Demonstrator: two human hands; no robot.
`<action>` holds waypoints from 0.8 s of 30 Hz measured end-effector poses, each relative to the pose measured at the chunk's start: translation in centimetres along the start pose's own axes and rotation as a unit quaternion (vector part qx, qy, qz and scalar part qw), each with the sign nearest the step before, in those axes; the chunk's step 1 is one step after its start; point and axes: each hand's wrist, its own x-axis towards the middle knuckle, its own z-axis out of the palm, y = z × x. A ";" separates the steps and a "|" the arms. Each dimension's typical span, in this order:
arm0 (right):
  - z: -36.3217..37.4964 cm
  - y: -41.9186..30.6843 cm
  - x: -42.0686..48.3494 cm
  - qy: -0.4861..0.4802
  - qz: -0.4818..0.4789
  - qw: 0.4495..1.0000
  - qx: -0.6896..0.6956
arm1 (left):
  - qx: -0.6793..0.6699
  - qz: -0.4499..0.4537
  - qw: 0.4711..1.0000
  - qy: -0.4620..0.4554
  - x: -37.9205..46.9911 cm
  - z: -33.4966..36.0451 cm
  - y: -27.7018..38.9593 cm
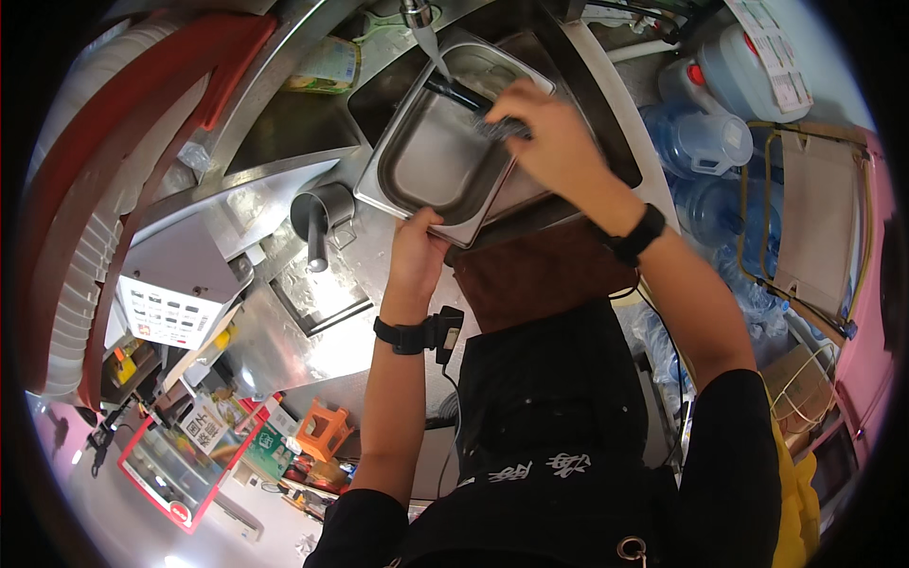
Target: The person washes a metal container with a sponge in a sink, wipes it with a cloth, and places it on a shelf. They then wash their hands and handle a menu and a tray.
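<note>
A rectangular stainless steel food pan is tilted over the sink. My left hand grips its near rim at the corner. My right hand is closed around a dark, blurred thing over the pan's right side; it looks like a scrubber with a black handle, though its exact kind is unclear. Water runs from the faucet onto the far end of that handle and into the pan, where some water lies at the far end.
A metal cup with a long handle stands on the steel counter at the left. Stacked pale lids or bowls in a red rack are at the far left. Large blue water bottles and a clear jug stand at the right.
</note>
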 end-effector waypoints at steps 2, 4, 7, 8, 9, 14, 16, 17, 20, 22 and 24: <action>-2.1 1.2 1.0 0.063 -0.017 0.997 -0.042 | -0.002 -0.015 1.000 -0.008 -0.1 -0.8 0.1; -3.3 1.4 2.1 0.088 -0.007 0.994 -0.056 | -0.004 -0.033 0.999 -0.020 -0.4 -0.9 0.0; -3.6 2.0 3.1 0.102 0.035 0.994 -0.033 | 0.008 -0.047 0.999 -0.024 -0.8 -0.6 -0.3; -2.9 2.6 3.7 0.085 -0.035 0.995 -0.031 | 0.010 -0.058 0.998 -0.032 -0.8 -0.3 -0.6; -1.9 2.8 4.2 0.066 -0.106 0.992 -0.025 | 0.012 -0.068 0.997 -0.036 -0.9 -0.1 -0.7; -0.6 2.4 3.0 -0.076 -0.093 0.992 -0.047 | 0.006 -0.020 1.000 -0.011 -1.3 1.0 -1.0; -1.1 2.4 1.2 -0.076 -0.086 0.985 -0.131 | 0.023 -0.003 1.000 -0.009 -1.0 0.7 -1.2; -1.2 2.5 0.2 -0.077 -0.087 0.985 -0.130 | 0.011 -0.005 1.000 -0.001 -0.8 0.7 -1.3; -1.4 2.6 -1.1 -0.117 -0.093 0.982 -0.115 | 0.003 0.004 1.000 0.007 -0.1 0.1 -1.4; -2.1 3.0 0.2 -0.079 -0.062 0.991 -0.084 | 0.007 0.008 1.000 0.007 0.2 -0.4 -1.2; -2.5 3.3 1.8 0.021 -0.022 0.997 -0.066 | 0.014 -0.025 1.000 -0.004 0.1 -0.7 -0.6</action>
